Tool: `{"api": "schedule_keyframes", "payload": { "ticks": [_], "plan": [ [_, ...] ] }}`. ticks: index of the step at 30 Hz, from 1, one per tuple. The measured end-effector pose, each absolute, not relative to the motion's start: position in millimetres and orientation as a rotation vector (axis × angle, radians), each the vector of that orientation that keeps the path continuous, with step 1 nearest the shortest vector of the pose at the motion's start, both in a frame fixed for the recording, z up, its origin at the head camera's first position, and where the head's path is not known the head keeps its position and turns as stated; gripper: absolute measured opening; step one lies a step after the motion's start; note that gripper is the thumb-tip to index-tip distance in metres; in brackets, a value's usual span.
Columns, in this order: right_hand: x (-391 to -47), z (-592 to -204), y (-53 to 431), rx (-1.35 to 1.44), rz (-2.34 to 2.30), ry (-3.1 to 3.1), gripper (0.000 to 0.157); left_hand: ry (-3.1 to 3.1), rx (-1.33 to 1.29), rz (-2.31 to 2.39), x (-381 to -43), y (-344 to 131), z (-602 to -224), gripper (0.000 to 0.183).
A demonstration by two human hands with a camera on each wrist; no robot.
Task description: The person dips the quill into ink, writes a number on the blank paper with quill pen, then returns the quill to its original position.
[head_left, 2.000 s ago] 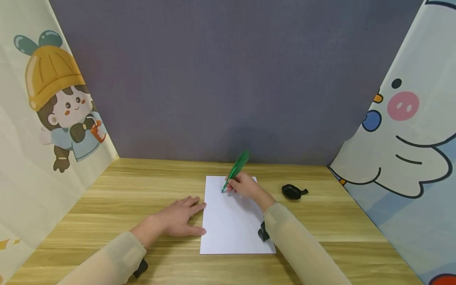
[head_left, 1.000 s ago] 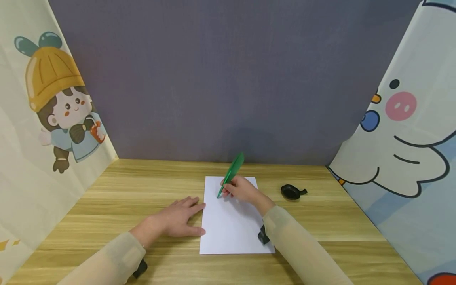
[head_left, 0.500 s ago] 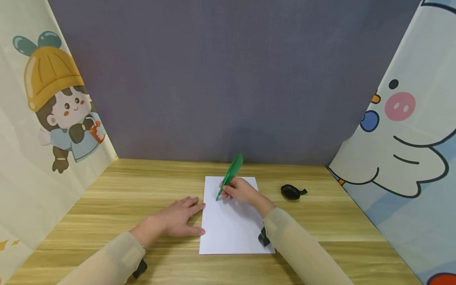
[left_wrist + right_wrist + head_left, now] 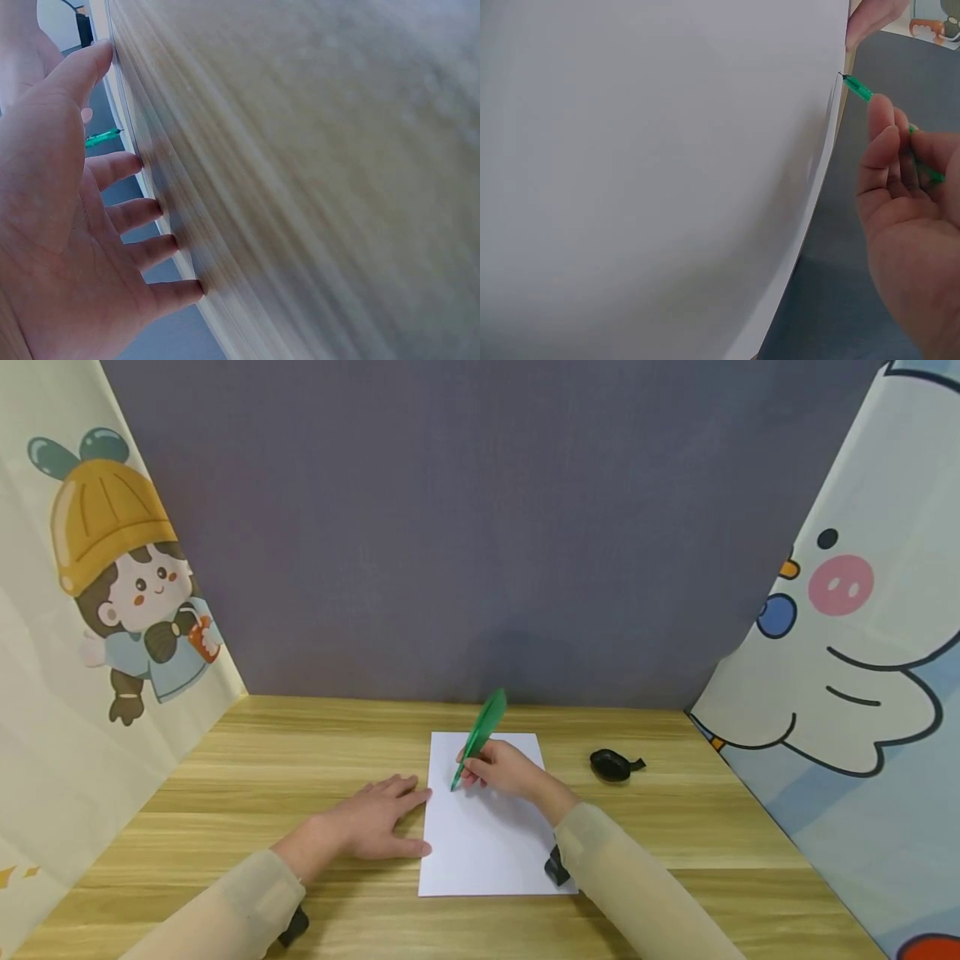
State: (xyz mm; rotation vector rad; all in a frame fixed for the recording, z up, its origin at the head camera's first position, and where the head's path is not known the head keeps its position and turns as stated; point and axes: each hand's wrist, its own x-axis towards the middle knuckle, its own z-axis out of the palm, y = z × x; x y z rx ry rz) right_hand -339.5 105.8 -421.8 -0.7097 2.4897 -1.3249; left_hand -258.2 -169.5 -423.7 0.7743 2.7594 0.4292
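Note:
My right hand (image 4: 508, 768) pinches a green feather pen (image 4: 484, 723) between thumb and fingers, its plume slanting up to the right. In the head view the nib is at the upper left part of a white sheet of paper (image 4: 487, 852). The right wrist view shows the pen's dark tip (image 4: 844, 76) right at the paper's surface; no written mark is discernible. My left hand (image 4: 375, 822) rests spread on the table, thumb and index fingertip at the sheet's left edge. Its fingertips (image 4: 187, 291) meet the wood in the left wrist view.
A small black rounded object with a short tail (image 4: 612, 765), like a little dish, lies right of the paper on the wooden table (image 4: 322, 735). A grey panel (image 4: 480, 543) stands behind the table. Cartoon-printed curtains (image 4: 45, 718) flank it on both sides.
My right hand has drawn the pen down and slightly left over the paper, towards me. My left hand has stayed in place at the sheet's edge.

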Motion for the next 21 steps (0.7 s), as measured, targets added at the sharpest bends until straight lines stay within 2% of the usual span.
{"api": "schedule_keyframes", "payload": {
  "ticks": [21],
  "plan": [
    [-328, -425, 107, -0.745, -1.295, 2.449, 0.027, 2.765, 0.787, 0.435, -257, -170, -424, 0.095]
  ]
}}
